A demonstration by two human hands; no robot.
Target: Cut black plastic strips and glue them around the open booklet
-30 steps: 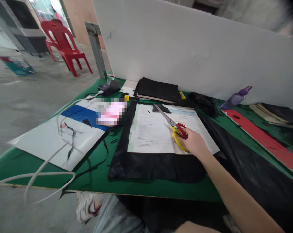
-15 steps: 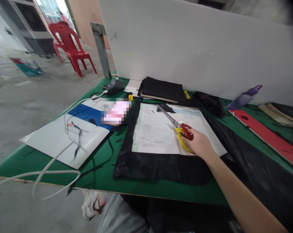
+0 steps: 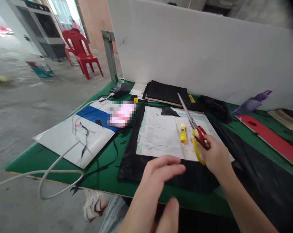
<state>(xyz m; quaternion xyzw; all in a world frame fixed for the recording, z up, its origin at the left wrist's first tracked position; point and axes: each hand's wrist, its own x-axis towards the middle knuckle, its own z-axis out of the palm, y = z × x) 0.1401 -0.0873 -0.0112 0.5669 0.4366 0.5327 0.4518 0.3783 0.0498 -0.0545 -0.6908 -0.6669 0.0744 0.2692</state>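
My right hand (image 3: 215,155) grips scissors (image 3: 194,124) by their red and yellow handles, blades pointing up and away over the printed sheets. Fingers apart and holding nothing, my left hand (image 3: 161,184) hovers in front of the near edge of the black cloth (image 3: 161,166). On that cloth lie the printed sheets (image 3: 158,132), with a yellow glue stick (image 3: 183,133) left of the scissors. A black scrap (image 3: 170,111) rests near their top edge.
A blurred-out phone (image 3: 122,115) and a white-and-blue sheet (image 3: 71,139) with a white cable lie at left. Black books (image 3: 167,92) are behind. On the right are a purple bottle (image 3: 253,103) and a red strip (image 3: 270,139). The table (image 3: 27,161) is green.
The left hand has come into view from below. The right hand has lifted the scissors off the sheets, exposing the glue stick. The camera view has shifted slightly.
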